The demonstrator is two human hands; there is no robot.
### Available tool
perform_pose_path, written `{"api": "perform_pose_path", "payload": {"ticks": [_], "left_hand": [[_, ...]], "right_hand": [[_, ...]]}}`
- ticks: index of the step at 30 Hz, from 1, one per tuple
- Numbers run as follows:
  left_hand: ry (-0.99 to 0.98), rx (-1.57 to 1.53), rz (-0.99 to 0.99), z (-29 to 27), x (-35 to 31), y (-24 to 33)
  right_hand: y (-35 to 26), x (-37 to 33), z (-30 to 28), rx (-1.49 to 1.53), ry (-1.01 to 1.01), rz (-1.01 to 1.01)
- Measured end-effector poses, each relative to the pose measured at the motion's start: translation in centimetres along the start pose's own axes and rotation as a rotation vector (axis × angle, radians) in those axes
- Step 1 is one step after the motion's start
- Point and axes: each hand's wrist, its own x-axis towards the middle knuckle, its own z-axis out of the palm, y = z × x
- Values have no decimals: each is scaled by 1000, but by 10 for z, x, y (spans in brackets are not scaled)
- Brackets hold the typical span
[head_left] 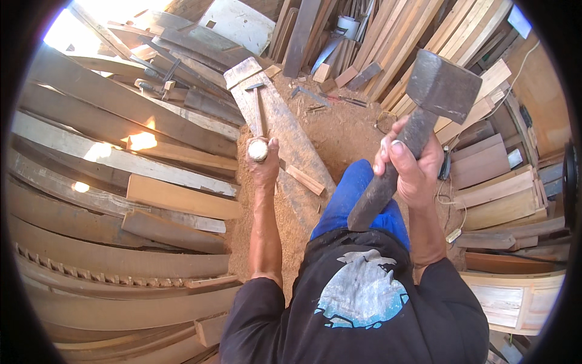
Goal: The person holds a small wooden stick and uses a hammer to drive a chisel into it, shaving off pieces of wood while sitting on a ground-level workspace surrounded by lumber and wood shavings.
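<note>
My right hand (412, 161) is wrapped round the thick, dark handle of a mallet (445, 85). Its big, worn, blocky head is raised at the upper right, and the handle's butt slants down over my lap. My left hand (264, 164) is closed round the end of a hammer (256, 109). The pale round butt of its handle shows above my fist, and its slim T-shaped head points away from me over a long wooden plank (297, 139). A short wood offcut (305, 180) lies on this plank, right of my left wrist.
Stacked boards (121, 200) fill the left side. Upright and leaning planks (394, 36) stand at the back right, with more timber (503, 188) at the right. A metal square (310, 96) lies on the sawdust-covered ground (339, 136). A white bucket (347, 27) stands among the planks.
</note>
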Motion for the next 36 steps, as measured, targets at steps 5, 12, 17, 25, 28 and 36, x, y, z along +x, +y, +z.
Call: {"api": "perform_pose_path", "payload": {"ticks": [5,12,17,25,28,36], "left_hand": [[-28,105,-4,23,-10,4],[-177,51,-134,27,-14,-7],[10,-98,39,23,-7,-15],[-8,-52,-2,21,-5,-8],[-10,-46,-27,22,-8,-12],[-216,219,266,30,-34,-7]], "right_hand": [[-17,-18,-2,-22,56,-63],[-26,-28,-3,-41,-21,-137],[-24,-28,7,11,-58,-138],[-19,-26,12,-6,-49,-135],[-17,-25,13,-10,-57,-129],[-14,-19,16,-204,-46,-134]]}}
